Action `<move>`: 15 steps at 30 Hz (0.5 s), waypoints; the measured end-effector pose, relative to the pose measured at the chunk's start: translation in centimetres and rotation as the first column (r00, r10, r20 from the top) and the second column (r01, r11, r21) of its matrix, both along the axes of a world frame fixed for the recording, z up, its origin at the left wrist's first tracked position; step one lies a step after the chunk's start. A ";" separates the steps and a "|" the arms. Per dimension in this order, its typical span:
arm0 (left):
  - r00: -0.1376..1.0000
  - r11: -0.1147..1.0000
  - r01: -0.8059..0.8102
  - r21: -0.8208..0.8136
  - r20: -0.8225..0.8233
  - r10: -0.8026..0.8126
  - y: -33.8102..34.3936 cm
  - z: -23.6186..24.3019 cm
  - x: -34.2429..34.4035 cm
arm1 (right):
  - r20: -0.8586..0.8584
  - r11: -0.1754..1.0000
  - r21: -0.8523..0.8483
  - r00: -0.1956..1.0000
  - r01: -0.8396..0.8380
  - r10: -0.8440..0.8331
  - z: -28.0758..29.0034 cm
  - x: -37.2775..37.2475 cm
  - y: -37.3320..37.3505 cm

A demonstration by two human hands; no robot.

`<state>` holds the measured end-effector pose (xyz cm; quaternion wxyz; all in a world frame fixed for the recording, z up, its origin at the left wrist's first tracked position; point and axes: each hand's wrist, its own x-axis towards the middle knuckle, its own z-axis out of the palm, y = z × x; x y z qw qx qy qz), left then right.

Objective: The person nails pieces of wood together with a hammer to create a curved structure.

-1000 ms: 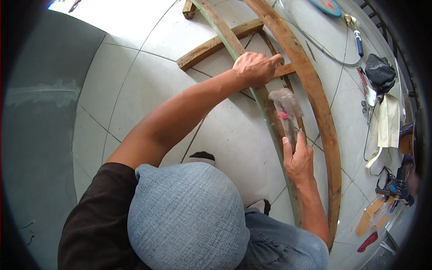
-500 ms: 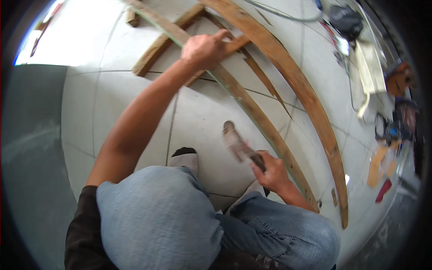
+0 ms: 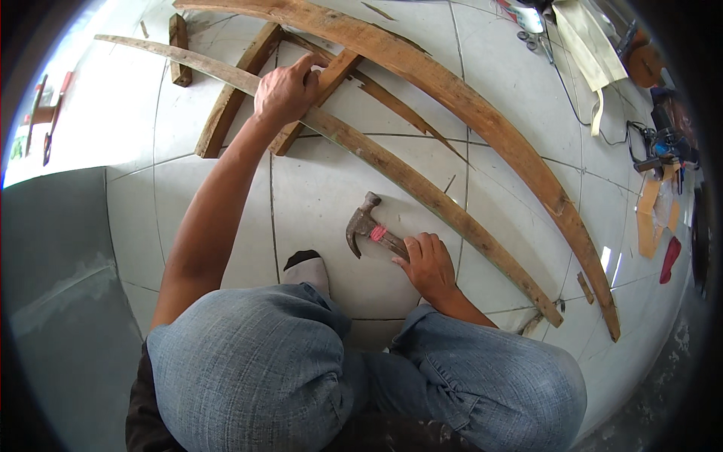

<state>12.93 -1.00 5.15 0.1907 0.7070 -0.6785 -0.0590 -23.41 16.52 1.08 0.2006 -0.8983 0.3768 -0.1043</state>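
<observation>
My left hand (image 3: 285, 92) grips the wooden frame where a long pale slat (image 3: 392, 173) crosses a short crosspiece (image 3: 331, 75). My right hand (image 3: 428, 264) is closed on the handle of a claw hammer (image 3: 367, 224) with pink wrap below its head, low over the tiles beside the slat. A wide curved brown plank (image 3: 497, 128) arches beyond them. Another short beam (image 3: 233, 113) lies under the slat's left part, and a split thin strip (image 3: 399, 105) runs between slat and plank.
A small wood block (image 3: 179, 49) lies at the back left. A grey wall (image 3: 53, 248) borders my left. On the right lie a cream cloth strap (image 3: 584, 41), cables and black tools (image 3: 655, 139), cardboard (image 3: 648, 218) and a red cloth (image 3: 670, 260). My socked foot (image 3: 305, 275) is below the hammer.
My right hand has brought the blurred hammer from over the frame down toward the tiles. The wood and my left hand appear further up and left, as the whole view has shifted.
</observation>
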 end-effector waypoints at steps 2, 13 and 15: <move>0.999 0.999 -0.029 0.042 0.022 0.028 0.2 0.5 -0.2 | 0.036 1.000 -0.007 0.999 0.000 0.000 0.3 0.3 -0.1; 0.999 0.999 -0.048 -0.027 0.008 0.048 -0.2 -0.4 0.3 | -0.021 0.951 -0.155 0.961 0.269 -0.275 4.9 -1.7 -6.8; 0.996 0.996 -0.084 -0.031 -0.020 0.084 0.0 0.0 0.4 | -0.104 0.965 -0.037 0.960 0.258 -0.261 4.0 -2.7 -7.3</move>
